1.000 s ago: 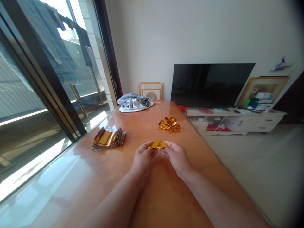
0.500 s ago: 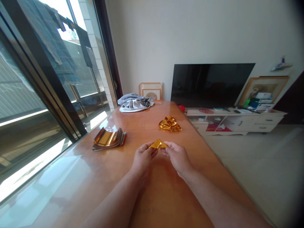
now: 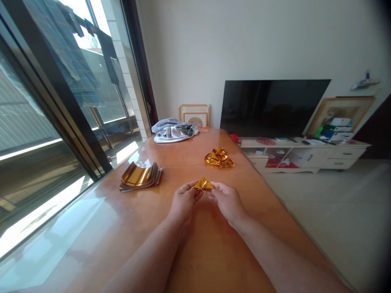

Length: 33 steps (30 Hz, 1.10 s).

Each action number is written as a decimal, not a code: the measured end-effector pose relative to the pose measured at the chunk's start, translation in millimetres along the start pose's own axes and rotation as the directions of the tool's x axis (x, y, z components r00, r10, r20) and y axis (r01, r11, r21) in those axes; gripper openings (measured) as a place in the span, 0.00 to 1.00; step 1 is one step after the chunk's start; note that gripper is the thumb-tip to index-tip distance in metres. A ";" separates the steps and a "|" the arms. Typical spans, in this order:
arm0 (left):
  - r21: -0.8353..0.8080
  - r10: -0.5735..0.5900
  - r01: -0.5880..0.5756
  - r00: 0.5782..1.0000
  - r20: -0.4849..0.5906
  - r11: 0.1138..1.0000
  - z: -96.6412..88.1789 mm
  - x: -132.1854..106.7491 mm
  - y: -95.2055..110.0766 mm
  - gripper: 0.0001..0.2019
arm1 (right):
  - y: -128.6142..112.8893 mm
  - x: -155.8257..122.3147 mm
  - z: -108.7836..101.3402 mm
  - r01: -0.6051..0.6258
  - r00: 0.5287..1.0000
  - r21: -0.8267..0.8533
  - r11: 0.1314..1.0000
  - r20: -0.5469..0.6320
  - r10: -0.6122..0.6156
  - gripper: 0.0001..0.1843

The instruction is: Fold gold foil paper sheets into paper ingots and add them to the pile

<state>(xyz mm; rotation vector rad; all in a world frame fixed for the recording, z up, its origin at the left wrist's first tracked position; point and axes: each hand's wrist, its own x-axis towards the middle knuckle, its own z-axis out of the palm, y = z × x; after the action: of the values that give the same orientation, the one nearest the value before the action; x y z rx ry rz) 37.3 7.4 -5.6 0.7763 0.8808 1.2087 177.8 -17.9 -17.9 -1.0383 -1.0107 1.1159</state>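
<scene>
Between my two hands is a shiny gold foil paper (image 3: 203, 184), folded into a small peaked shape. My left hand (image 3: 185, 198) pinches its left corner, and my right hand (image 3: 227, 200) pinches the right corner. Both sets of fingers are closed on it, just above the wooden table (image 3: 146, 228). Beyond my right hand lies a small heap of folded gold foil pieces (image 3: 219, 158). To the left rests a curled stack of gold foil sheets (image 3: 140, 176).
A bundle of grey cloth (image 3: 175, 131) lies at the table's far end. A glass sliding door (image 3: 61, 122) runs along the left side. Right of the table stand a low white cabinet (image 3: 332, 156) and a large black television (image 3: 273, 108).
The gold foil paper has changed slightly in shape, its middle crease now showing more sharply. Both hands keep their pinch on its corners. The view has shifted a little.
</scene>
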 end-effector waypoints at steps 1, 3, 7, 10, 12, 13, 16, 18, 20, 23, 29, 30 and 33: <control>0.000 -0.003 0.003 1.000 0.001 1.000 0.2 0.0 0.3 0.12 | -0.2 0.0 0.0 0.001 1.000 -0.001 1.000 0.003 -0.001 0.17; -0.005 -0.009 0.009 1.000 -0.011 1.000 0.9 -0.3 1.2 0.12 | -1.2 -0.1 -0.3 0.003 1.000 -0.002 1.000 -0.005 -0.003 0.17; -0.010 -0.010 0.009 0.999 -0.033 1.000 2.1 -1.7 3.1 0.16 | -3.4 0.0 -1.1 -0.008 1.000 0.008 1.000 -0.027 0.009 0.18; -0.009 -0.028 0.027 0.999 -0.025 1.000 2.1 -2.0 3.4 0.15 | -4.0 0.6 -0.9 -0.034 0.998 0.028 0.999 -0.047 0.036 0.18; -0.005 -0.040 0.040 0.999 -0.033 0.999 2.2 -1.8 3.0 0.15 | -4.1 0.9 -0.3 -0.053 0.997 0.036 0.998 -0.059 0.055 0.18; -0.002 -0.042 0.042 0.998 -0.039 0.999 2.3 -1.5 2.7 0.15 | -4.3 1.0 0.0 -0.062 0.996 0.038 0.997 -0.067 0.065 0.18; 0.001 -0.050 0.050 0.997 -0.054 0.999 3.0 -0.9 1.9 0.17 | -5.3 0.8 0.6 -0.092 0.991 0.051 0.994 -0.093 0.097 0.20; 0.005 -0.055 0.055 0.997 -0.058 0.998 3.3 -0.5 1.6 0.17 | -6.4 0.4 0.4 -0.115 0.988 0.053 0.992 -0.095 0.120 0.21; 0.011 -0.055 0.056 0.997 -0.050 0.998 3.1 0.0 1.6 0.17 | -7.4 0.0 -0.2 -0.130 0.989 0.044 0.991 -0.064 0.133 0.21; 0.015 -0.057 0.057 0.998 -0.021 0.998 1.7 0.8 1.0 0.17 | -8.3 -0.4 -1.0 -0.130 0.991 0.035 0.991 -0.019 0.130 0.20; 0.012 -0.054 0.054 0.998 0.015 0.998 -0.3 0.9 -0.5 0.15 | -7.2 -0.1 -2.0 -0.105 0.994 0.035 0.994 -0.017 0.106 0.20; 0.015 -0.053 0.053 0.998 0.024 0.999 -0.1 0.6 -0.5 0.15 | -6.8 0.2 -2.3 -0.102 0.995 0.033 0.994 -0.021 0.102 0.20; 0.041 -0.056 0.054 0.997 0.059 0.998 0.8 -0.3 -0.1 0.14 | -5.8 1.1 -3.4 -0.097 0.995 0.026 0.995 -0.030 0.098 0.20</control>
<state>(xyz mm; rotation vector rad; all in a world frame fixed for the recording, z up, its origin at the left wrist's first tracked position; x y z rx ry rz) 38.0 7.0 -5.3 0.8118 0.8732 1.1168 182.4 -18.0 -12.9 -1.0911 -0.9275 1.1854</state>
